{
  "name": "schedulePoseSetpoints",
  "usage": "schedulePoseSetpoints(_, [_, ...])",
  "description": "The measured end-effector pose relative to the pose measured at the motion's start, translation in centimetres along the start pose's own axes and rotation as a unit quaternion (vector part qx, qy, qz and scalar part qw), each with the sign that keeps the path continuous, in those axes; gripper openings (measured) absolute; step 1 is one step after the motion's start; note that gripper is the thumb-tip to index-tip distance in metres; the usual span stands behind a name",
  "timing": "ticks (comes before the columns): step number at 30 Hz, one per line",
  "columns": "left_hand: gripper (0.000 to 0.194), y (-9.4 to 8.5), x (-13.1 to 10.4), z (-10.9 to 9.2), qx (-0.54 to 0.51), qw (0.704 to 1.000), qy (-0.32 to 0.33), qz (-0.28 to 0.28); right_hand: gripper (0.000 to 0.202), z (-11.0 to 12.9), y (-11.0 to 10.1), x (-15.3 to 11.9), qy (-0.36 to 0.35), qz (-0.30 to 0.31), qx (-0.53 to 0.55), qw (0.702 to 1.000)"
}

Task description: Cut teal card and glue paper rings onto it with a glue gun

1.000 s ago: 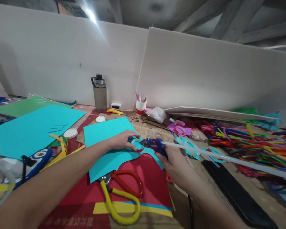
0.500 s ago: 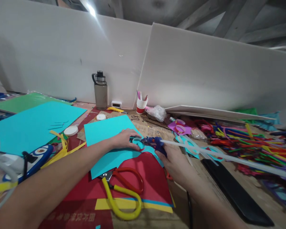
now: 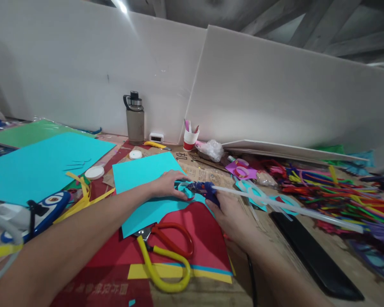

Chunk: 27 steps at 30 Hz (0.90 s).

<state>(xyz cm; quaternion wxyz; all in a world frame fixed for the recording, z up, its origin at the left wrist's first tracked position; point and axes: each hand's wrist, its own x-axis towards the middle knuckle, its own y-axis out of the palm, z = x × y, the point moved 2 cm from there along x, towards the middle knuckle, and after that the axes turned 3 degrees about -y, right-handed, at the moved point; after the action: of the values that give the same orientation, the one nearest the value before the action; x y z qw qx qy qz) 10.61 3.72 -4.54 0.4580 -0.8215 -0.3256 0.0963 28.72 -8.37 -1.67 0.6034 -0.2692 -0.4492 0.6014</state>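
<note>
My right hand (image 3: 230,213) is wrapped round the handle of a blue hot glue gun (image 3: 207,189). A long translucent glue stick (image 3: 275,202) runs out of its back toward the right. The nozzle points left and meets a small curled paper ring (image 3: 188,198), red and cyan, though the contact itself is hard to make out. My left hand (image 3: 168,185) pinches that ring from the left, above a cyan paper sheet (image 3: 144,170). Nearer to me, scissors (image 3: 166,260) with one red and one yellow handle rest on red paper (image 3: 208,230).
Behind stand a water bottle (image 3: 135,123) and a paper cup (image 3: 190,139) with pencils. A yellow cutter (image 3: 155,145) lies near them. To the right are a long black object (image 3: 316,256), finished-looking paper rings (image 3: 252,194) and pipe cleaners (image 3: 355,200). A cable (image 3: 252,277) hangs in front.
The glue gun has shifted slightly left, its nozzle closer in at the paper ring. My left hand keeps its pinch almost in place. The view has tilted a little.
</note>
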Motion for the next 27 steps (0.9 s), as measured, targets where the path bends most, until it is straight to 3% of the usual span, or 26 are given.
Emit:
schedulePoseSetpoints(18, [0.058,0.3,0.1,0.0,0.007,1.0,-0.023,0.002,0.03,-0.2,0.5,0.1,0.01,0.015,-0.113,0.993])
schedulePoseSetpoints(27, [0.06,0.4,0.2,0.1,0.009,1.0,-0.023,0.004,0.032,-0.6,1.1,-0.4,-0.031,-0.005,-0.138,0.99])
